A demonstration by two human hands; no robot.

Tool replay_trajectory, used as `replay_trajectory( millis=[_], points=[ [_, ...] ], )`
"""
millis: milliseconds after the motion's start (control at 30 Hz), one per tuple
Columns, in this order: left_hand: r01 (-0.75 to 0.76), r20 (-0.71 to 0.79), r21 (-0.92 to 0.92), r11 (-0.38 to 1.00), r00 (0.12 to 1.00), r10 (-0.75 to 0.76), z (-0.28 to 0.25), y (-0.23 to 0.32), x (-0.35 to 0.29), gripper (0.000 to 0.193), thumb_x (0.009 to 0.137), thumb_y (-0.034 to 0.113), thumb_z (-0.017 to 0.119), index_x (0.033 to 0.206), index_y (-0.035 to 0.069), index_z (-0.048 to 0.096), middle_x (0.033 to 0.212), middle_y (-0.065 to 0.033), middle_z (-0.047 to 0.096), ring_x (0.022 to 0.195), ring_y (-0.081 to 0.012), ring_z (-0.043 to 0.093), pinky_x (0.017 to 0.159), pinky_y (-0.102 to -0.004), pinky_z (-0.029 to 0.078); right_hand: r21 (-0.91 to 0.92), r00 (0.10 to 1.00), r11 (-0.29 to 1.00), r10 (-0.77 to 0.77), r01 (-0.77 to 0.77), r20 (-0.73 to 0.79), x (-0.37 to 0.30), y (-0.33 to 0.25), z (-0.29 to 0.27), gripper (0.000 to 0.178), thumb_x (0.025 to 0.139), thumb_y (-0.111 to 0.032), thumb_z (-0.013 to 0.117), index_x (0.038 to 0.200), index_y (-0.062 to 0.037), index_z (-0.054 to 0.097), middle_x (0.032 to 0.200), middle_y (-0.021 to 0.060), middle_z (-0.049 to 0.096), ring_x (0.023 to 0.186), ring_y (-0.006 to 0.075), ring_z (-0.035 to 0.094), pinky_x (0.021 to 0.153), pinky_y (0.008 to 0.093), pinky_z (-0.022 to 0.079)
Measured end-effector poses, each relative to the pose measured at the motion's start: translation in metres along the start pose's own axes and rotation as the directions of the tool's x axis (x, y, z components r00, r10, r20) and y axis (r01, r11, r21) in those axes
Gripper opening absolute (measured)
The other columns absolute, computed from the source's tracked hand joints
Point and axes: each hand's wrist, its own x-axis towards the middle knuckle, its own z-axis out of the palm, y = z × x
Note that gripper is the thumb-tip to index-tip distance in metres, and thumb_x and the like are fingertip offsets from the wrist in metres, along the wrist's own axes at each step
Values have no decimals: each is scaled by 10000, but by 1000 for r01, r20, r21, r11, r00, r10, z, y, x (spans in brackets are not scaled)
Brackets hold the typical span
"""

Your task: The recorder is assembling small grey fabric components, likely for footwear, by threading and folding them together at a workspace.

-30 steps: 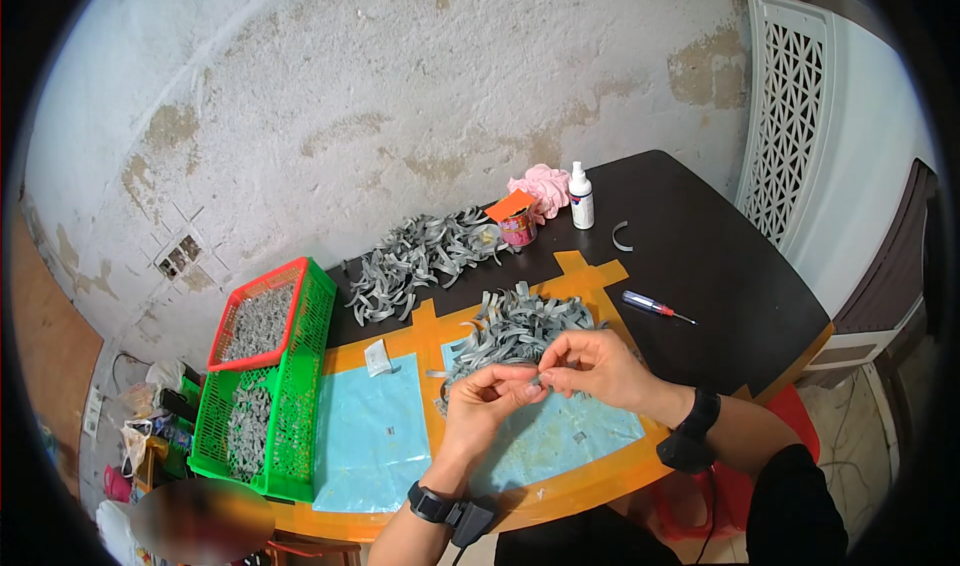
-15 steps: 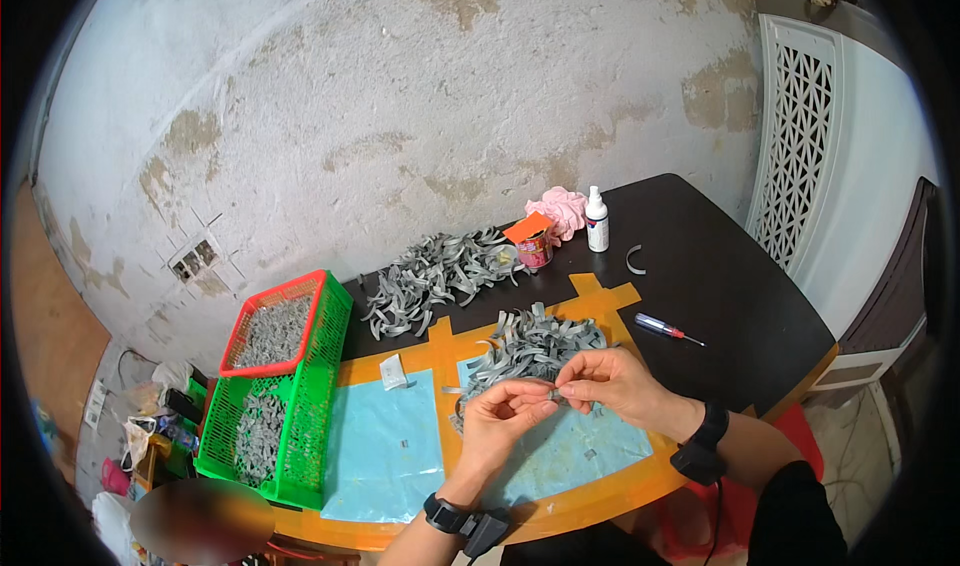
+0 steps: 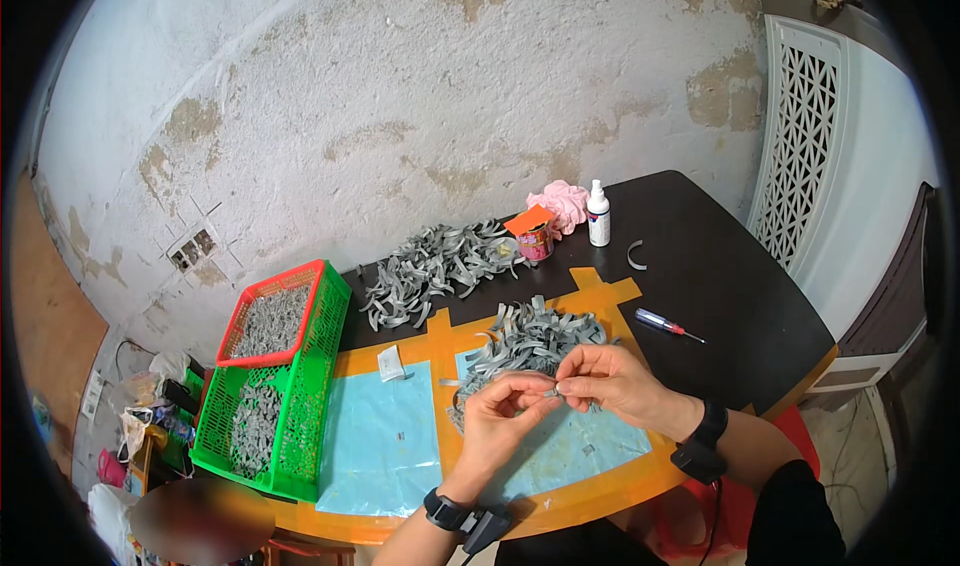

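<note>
My left hand [image 3: 503, 409] and my right hand [image 3: 607, 378] meet fingertip to fingertip above the near side of the table. Between them they pinch a small silvery-grey piece [image 3: 556, 393], mostly covered by the fingers, so its exact kind does not show. Just beyond my hands lies a heap of curved grey strips [image 3: 540, 338], partly hidden by them. Beneath is a light blue sheet [image 3: 590, 454] edged with orange tape [image 3: 447, 366]. A tiny grey bit lies on the sheet under my right wrist.
Left on the table stand a green basket [image 3: 318, 406] and a red basket [image 3: 322, 291], holding small grey pieces. At the back are another heap of grey strips [image 3: 430, 271], a tin [image 3: 536, 243], a pink cloth [image 3: 560, 206] and a spray bottle [image 3: 598, 216]. A screwdriver [image 3: 668, 325] lies right.
Both hands keep nearly the same place, still pinching; the silvery piece between the fingertips shows a little more. The whole view has shifted slightly.
</note>
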Motion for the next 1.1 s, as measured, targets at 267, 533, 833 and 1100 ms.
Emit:
replay_trajectory(
  millis=[267,533,833,1100],
  points=[
    [-39,59,200,979,998,28,-3,-7,1,232,778,-67,695,1000,-10,660,1022,-68,650,882,-113,627,794,-231,514,-124,999,991,-40,42,22,2,3,-10,160,849,-56,668,958,-10,560,842,41,628,713,86,575,641,217,457],
    [53,1,258,965,998,-55,0,-1,-2,250,776,-13,722,1020,1,667,1012,-56,659,864,-92,622,772,-224,517,-176,999,984,-37,35,-8,2,4,-9,182,842,-51,673,973,-3,557,867,49,633,754,89,586,669,226,470],
    [109,8,-16,994,994,-109,-4,-8,0,229,778,-47,711,999,-26,658,1002,-58,655,847,-96,638,777,-215,518,-181,999,982,-45,46,11,2,6,-11,184,852,-56,660,995,-5,556,884,49,642,777,89,592,677,228,472],
    [152,-32,-68,986,987,-155,-10,-12,2,133,816,-37,680,944,-11,659,952,-56,675,845,-89,631,781,-222,510,-197,998,979,-55,53,-5,4,8,-7,180,856,-48,656,999,-12,554,892,40,633,818,83,600,690,222,479]
  ],
)
